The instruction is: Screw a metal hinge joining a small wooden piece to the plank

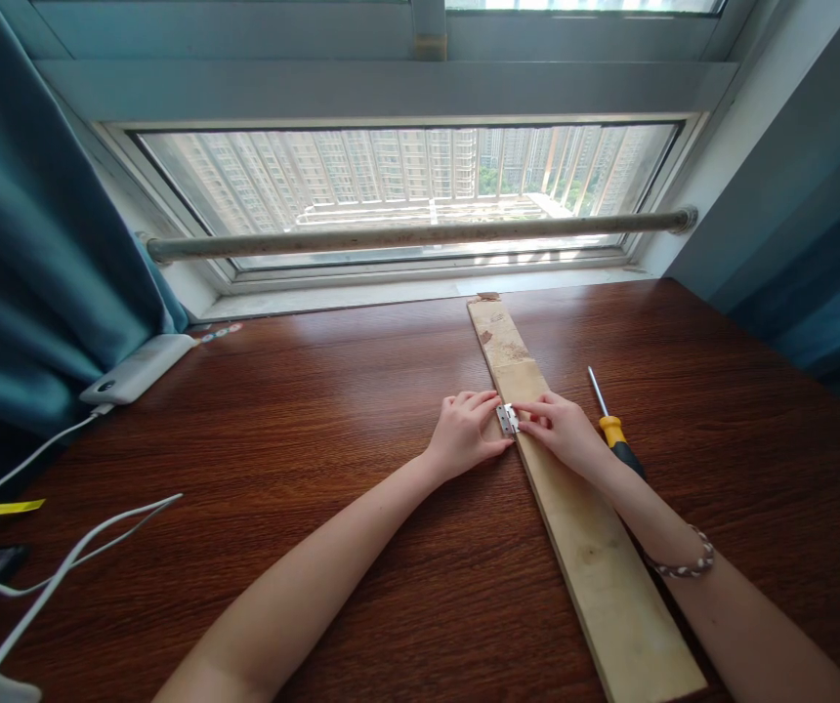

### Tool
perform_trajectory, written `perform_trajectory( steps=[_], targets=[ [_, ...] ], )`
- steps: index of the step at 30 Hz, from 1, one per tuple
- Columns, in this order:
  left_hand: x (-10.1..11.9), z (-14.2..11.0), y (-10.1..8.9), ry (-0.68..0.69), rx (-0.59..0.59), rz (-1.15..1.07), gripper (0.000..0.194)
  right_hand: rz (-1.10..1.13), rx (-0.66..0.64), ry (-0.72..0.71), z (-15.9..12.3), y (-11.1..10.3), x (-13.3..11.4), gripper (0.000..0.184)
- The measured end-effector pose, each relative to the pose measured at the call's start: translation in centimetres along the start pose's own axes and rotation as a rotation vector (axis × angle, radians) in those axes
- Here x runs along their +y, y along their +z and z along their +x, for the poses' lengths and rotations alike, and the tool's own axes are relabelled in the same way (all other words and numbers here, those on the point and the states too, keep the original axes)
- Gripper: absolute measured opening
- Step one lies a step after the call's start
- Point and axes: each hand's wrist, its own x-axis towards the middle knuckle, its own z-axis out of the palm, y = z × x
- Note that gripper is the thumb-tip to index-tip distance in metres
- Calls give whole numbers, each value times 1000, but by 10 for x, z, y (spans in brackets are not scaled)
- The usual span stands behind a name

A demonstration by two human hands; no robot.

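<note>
A small metal hinge (507,419) sits at the left edge of a long pale wooden board (596,557). One leaf of it lies toward the board's top, the other sticks out past the edge. My left hand (468,436) is at the hinge's left side, thumb and fingers closed around its outer leaf. From the right, my right hand (563,430) pinches the hinge with thumb and forefinger, its wrist above the board. A screwdriver (611,428) with a yellow and black handle lies right of the board, partly behind my right forearm.
The board rests on a dark brown wooden table (280,439). On the left are a white power strip (140,369), a white cable (61,571) and a yellow strip (11,508). A metal rail (420,237) crosses the window behind, with a blue curtain (46,195) beside it.
</note>
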Motion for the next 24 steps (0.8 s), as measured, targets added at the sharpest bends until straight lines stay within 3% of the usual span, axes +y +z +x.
perform_trajectory(
  steps=[24],
  targets=[
    [-2, -1, 2, -3, 7, -69, 52, 32, 25, -23, -1, 0, 1, 27]
  ],
)
